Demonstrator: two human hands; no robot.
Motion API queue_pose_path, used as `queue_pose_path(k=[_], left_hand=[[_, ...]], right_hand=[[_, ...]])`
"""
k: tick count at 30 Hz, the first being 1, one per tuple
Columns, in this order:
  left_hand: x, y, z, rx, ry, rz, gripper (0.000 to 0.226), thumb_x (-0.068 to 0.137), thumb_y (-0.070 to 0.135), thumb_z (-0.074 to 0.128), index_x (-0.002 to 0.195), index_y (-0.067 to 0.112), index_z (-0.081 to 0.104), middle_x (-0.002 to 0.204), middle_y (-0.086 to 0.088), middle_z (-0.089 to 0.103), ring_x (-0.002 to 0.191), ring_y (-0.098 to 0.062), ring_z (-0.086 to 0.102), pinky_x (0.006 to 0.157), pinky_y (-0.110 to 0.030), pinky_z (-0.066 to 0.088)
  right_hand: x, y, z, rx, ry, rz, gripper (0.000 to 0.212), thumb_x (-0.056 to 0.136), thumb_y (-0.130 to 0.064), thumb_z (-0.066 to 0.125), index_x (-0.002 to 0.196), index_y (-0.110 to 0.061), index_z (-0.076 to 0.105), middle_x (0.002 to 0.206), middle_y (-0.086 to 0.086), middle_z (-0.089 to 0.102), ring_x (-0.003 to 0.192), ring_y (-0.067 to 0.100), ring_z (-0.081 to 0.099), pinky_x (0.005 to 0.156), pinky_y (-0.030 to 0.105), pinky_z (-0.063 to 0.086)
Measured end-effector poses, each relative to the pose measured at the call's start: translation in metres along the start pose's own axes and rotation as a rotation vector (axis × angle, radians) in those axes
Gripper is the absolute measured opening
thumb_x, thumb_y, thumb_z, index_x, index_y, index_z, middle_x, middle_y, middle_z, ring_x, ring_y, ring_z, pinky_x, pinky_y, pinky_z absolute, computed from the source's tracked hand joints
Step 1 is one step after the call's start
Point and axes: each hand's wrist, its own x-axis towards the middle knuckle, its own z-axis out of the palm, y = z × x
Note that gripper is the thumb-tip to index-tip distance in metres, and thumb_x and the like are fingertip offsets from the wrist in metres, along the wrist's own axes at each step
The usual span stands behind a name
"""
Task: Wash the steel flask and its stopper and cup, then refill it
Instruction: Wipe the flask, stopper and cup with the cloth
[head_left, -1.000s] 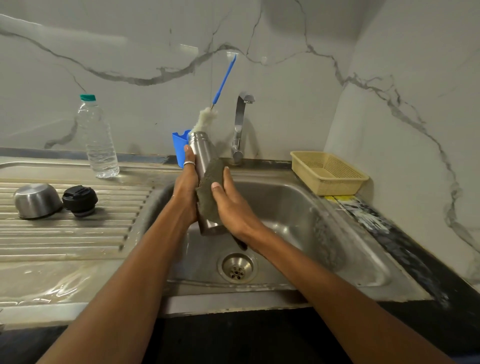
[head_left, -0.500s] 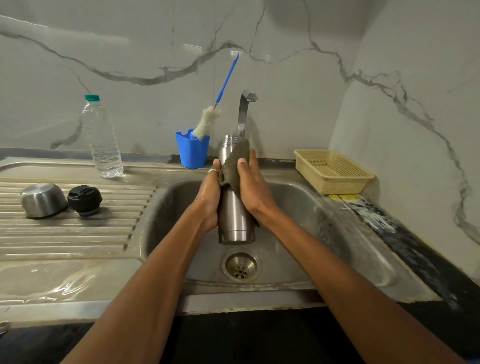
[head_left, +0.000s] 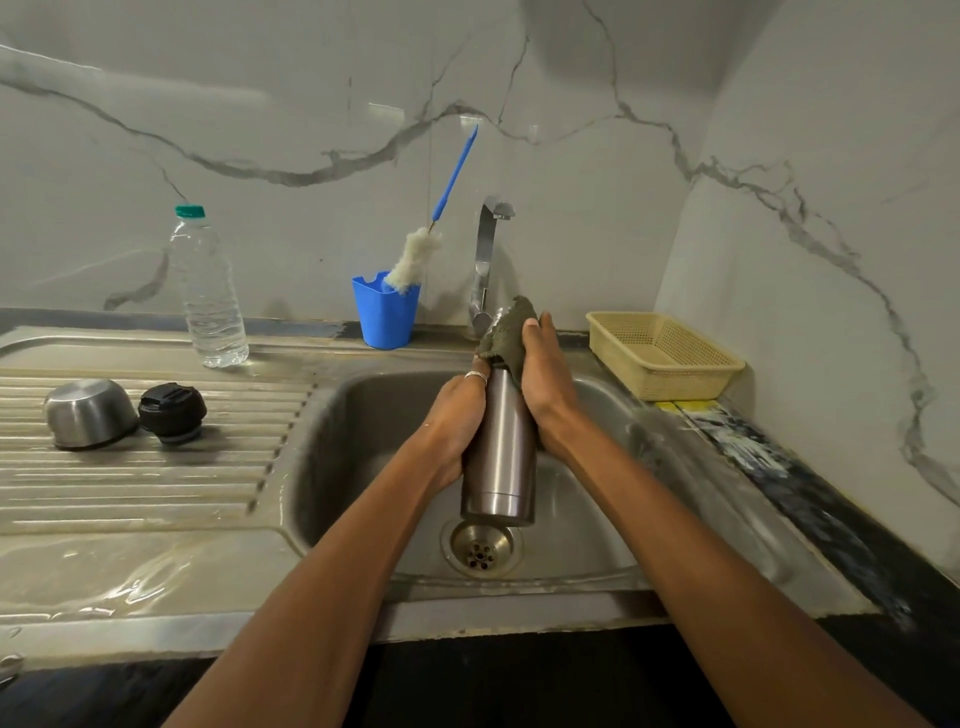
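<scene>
Left hand (head_left: 457, 415) grips the flask (head_left: 501, 457) above the sink (head_left: 363, 415); right hand (head_left: 545, 379) clasps a scrub pad (head_left: 506, 330) round its neck. Slick steel may slip and drop.

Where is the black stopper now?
In the head view, the black stopper lies left of the sink on the ribbed draining board, just right of the upturned steel cup.

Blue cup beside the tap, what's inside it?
A bottle brush stands in the blue cup, white head down, blue handle leaning right. Its tip and anything else inside are hidden by the cup's wall.
</scene>
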Motion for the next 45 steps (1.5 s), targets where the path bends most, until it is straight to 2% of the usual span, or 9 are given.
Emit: queue_pose_path(k=[3,15,18,24,29,34,37,40,45], left_hand=[[0.000,0.001,0.001,0.008,-0.046,0.000,0.049,0.105,0.053,0.046,0.116,0.011,0.068,0.103,-0.015,0.077,0.092,-0.028,0.075,0.079,-0.039,0.063],[0.010,-0.007,0.002,0.067,0.021,0.089,0.035,0.106,0.039,0.045,0.133,0.019,0.055,0.106,-0.011,0.074,0.084,-0.022,0.076,0.065,-0.033,0.061],[0.017,-0.001,-0.010,-0.072,0.113,0.118,0.038,0.106,0.042,0.043,0.131,0.019,0.059,0.105,-0.013,0.076,0.084,-0.023,0.077,0.061,-0.031,0.060],[0.026,0.021,-0.047,-0.380,0.311,0.024,0.051,0.105,0.053,0.042,0.115,0.009,0.067,0.083,-0.008,0.075,0.077,-0.020,0.073,0.063,-0.028,0.056],[0.021,0.021,-0.050,-0.346,0.164,0.024,0.042,0.110,0.043,0.033,0.091,0.015,0.057,0.066,0.001,0.068,0.058,-0.012,0.066,0.040,-0.016,0.048],[0.015,0.016,-0.036,-0.220,0.084,0.058,0.026,0.102,0.033,0.057,0.092,0.013,0.068,0.075,-0.006,0.072,0.069,-0.019,0.070,0.058,-0.029,0.056],[0.009,0.015,-0.027,-0.202,0.013,0.042,0.032,0.101,0.044,0.056,0.095,0.014,0.069,0.079,-0.009,0.075,0.063,-0.020,0.072,0.057,-0.033,0.058],[0.007,0.014,-0.020,-0.171,0.010,-0.014,0.047,0.102,0.055,0.049,0.103,0.012,0.068,0.079,-0.010,0.076,0.064,-0.021,0.073,0.059,-0.034,0.059],[0.003,0.012,-0.010,-0.060,0.041,-0.036,0.053,0.091,0.058,0.066,0.113,0.010,0.069,0.087,-0.015,0.077,0.074,-0.029,0.075,0.069,-0.046,0.063]], right_hand=[[0.001,0.003,-0.003,0.042,0.011,0.038,0.057,0.110,-0.042,0.029,0.163,-0.028,0.012,0.149,-0.014,0.038,0.123,0.007,0.045,0.090,0.016,0.039],[-0.013,-0.004,0.005,-0.066,-0.009,-0.028,0.055,0.111,-0.039,0.030,0.163,-0.028,0.015,0.160,-0.003,0.038,0.126,0.006,0.045,0.101,0.022,0.035],[-0.030,0.001,0.022,-0.148,-0.107,-0.036,0.058,0.109,-0.046,0.029,0.162,-0.037,0.007,0.159,-0.002,0.038,0.135,0.017,0.049,0.113,0.038,0.041],[-0.057,0.005,0.050,-0.366,-0.302,-0.070,0.066,0.108,-0.045,0.032,0.163,-0.027,0.000,0.171,-0.001,0.011,0.155,0.016,0.018,0.126,0.034,0.016],[-0.062,-0.002,0.052,-0.571,-0.304,-0.237,0.062,0.109,-0.043,0.030,0.163,-0.027,0.004,0.171,0.002,-0.010,0.157,0.020,-0.003,0.127,0.037,0.007],[-0.034,-0.012,0.045,-0.549,-0.178,-0.312,0.057,0.110,-0.039,0.032,0.163,-0.031,0.011,0.170,-0.003,-0.015,0.156,0.018,-0.013,0.128,0.043,0.002],[-0.016,-0.022,0.034,-0.359,-0.088,-0.270,0.058,0.110,-0.039,0.031,0.163,-0.027,0.011,0.171,-0.002,-0.003,0.157,0.012,-0.001,0.127,0.033,0.004],[-0.001,-0.015,0.028,-0.027,-0.050,-0.070,0.063,0.099,-0.054,0.035,0.156,-0.029,0.032,0.158,0.003,0.042,0.144,0.020,0.042,0.123,0.047,0.030],[-0.016,-0.003,0.018,0.161,-0.058,0.296,0.053,0.103,-0.058,0.038,0.118,-0.017,0.068,0.099,0.014,0.076,0.086,0.026,0.075,0.076,0.041,0.062]])
